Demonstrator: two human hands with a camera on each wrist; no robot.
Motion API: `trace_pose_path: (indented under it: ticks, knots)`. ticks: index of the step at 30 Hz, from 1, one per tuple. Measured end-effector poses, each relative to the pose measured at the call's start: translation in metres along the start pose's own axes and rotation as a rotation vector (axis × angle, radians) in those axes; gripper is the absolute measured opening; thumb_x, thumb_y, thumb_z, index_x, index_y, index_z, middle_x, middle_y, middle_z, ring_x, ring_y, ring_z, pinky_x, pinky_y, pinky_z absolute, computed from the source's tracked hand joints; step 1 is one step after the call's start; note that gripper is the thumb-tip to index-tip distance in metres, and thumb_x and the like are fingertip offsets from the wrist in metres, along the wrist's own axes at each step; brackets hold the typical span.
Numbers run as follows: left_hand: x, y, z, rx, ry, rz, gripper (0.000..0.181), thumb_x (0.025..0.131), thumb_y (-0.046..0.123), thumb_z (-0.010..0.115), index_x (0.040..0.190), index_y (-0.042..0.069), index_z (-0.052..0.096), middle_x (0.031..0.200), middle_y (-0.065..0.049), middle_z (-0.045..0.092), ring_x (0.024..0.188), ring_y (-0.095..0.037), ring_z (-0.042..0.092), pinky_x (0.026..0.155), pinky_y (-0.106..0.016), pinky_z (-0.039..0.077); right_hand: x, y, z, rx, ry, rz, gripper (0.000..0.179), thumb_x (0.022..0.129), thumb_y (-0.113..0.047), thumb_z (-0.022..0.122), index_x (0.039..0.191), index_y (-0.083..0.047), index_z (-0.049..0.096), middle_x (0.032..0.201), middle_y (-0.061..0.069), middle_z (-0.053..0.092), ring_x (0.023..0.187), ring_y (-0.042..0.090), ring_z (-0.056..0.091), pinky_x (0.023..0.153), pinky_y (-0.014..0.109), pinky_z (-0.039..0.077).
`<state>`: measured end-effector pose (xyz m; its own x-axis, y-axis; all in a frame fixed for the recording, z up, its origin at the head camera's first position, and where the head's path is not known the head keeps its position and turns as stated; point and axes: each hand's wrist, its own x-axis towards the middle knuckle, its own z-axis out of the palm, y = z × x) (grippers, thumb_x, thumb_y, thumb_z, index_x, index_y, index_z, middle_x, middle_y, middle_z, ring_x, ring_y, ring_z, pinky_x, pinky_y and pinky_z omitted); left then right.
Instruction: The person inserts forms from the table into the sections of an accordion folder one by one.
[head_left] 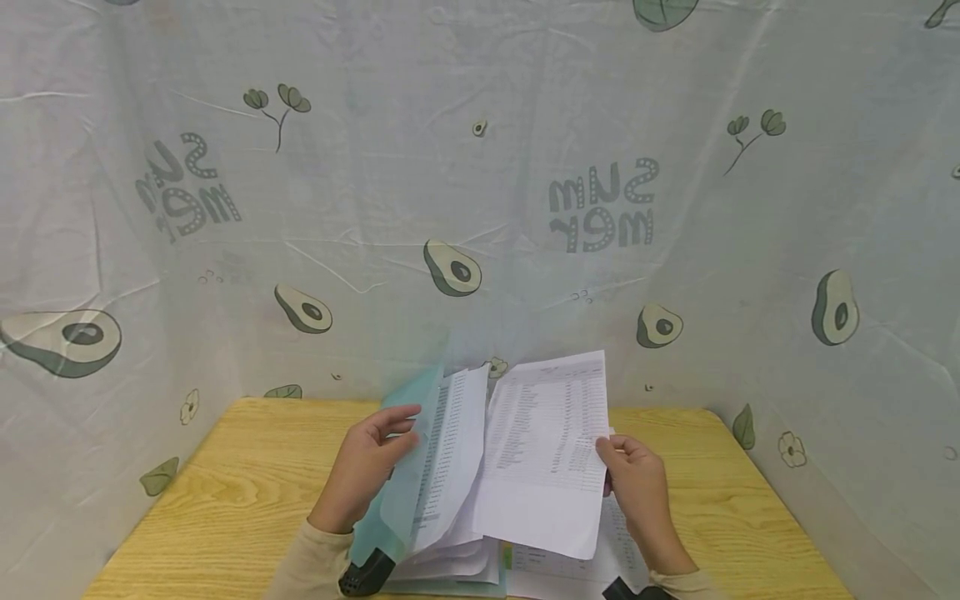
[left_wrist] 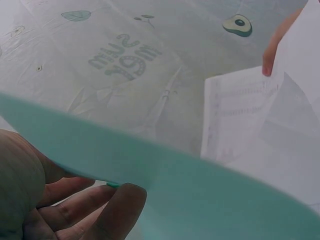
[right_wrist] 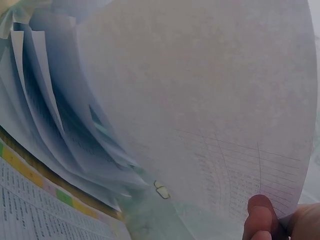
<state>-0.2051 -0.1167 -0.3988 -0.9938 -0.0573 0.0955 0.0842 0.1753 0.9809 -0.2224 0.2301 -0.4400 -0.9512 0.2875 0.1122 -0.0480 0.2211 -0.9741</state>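
Observation:
A translucent teal folder stands partly open on the table, its cover raised at the left with printed pages beside it. My left hand is at the outer side of that cover, fingers loosely bent and touching it. In the left wrist view the teal cover runs above the fingers. With thumb and fingers my right hand pinches the right edge of a printed sheet, lifted upright and tilted. The right wrist view shows the sheet's back and my right thumb on its lower corner.
More printed pages with coloured tabs lie flat beneath the lifted sheet. The wooden table stretches to both sides. A pale curtain printed with avocados hangs right behind the table.

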Motion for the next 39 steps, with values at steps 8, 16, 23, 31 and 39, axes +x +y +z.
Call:
trace_pose_path:
  ticks: [8, 16, 23, 31, 39]
  knots:
    - [0.000, 0.000, 0.001, 0.011, 0.006, 0.000, 0.035, 0.095, 0.009, 0.069, 0.131, 0.013, 0.071, 0.119, -0.011, 0.069, 0.096, -0.022, 0.066, 0.068, -0.032, 0.050, -0.002, 0.003, 0.011, -0.006, -0.033, 0.000, 0.026, 0.104, -0.014, 0.059, 0.108, 0.011, 0.066, 0.070, 0.005, 0.067, 0.051, 0.012, 0.054, 0.050, 0.024, 0.046]
    - [0.000, -0.001, 0.000, 0.011, 0.005, 0.004, 0.036, 0.095, 0.008, 0.069, 0.131, 0.013, 0.071, 0.118, -0.011, 0.069, 0.090, -0.022, 0.064, 0.061, -0.028, 0.046, -0.004, -0.001, 0.016, -0.027, -0.048, 0.010, 0.026, 0.104, -0.016, 0.060, 0.108, 0.009, 0.068, 0.070, 0.006, 0.068, 0.052, 0.013, 0.055, 0.050, 0.024, 0.047]
    - [0.001, -0.002, -0.001, 0.003, 0.005, 0.004, 0.036, 0.095, 0.008, 0.069, 0.131, 0.014, 0.071, 0.119, -0.012, 0.069, 0.083, -0.021, 0.061, 0.057, -0.026, 0.042, -0.007, -0.009, 0.015, -0.021, -0.062, 0.019, 0.027, 0.104, -0.016, 0.060, 0.109, 0.009, 0.068, 0.073, 0.007, 0.070, 0.054, 0.014, 0.057, 0.051, 0.024, 0.048]
    - [0.001, -0.003, -0.002, 0.013, 0.010, 0.006, 0.036, 0.095, 0.008, 0.070, 0.131, 0.015, 0.071, 0.118, -0.011, 0.069, 0.089, -0.021, 0.064, 0.060, -0.027, 0.044, -0.008, -0.011, 0.020, -0.028, -0.102, 0.031, 0.025, 0.103, -0.013, 0.060, 0.107, 0.009, 0.070, 0.073, 0.007, 0.069, 0.054, 0.014, 0.056, 0.051, 0.024, 0.048]
    - [0.000, -0.001, -0.001, 0.009, 0.016, 0.005, 0.036, 0.095, 0.009, 0.070, 0.131, 0.014, 0.071, 0.119, -0.011, 0.070, 0.092, -0.021, 0.065, 0.063, -0.028, 0.046, -0.006, -0.017, 0.013, -0.052, -0.120, 0.061, 0.024, 0.101, -0.012, 0.060, 0.106, 0.010, 0.070, 0.076, 0.008, 0.071, 0.056, 0.014, 0.060, 0.051, 0.024, 0.050]
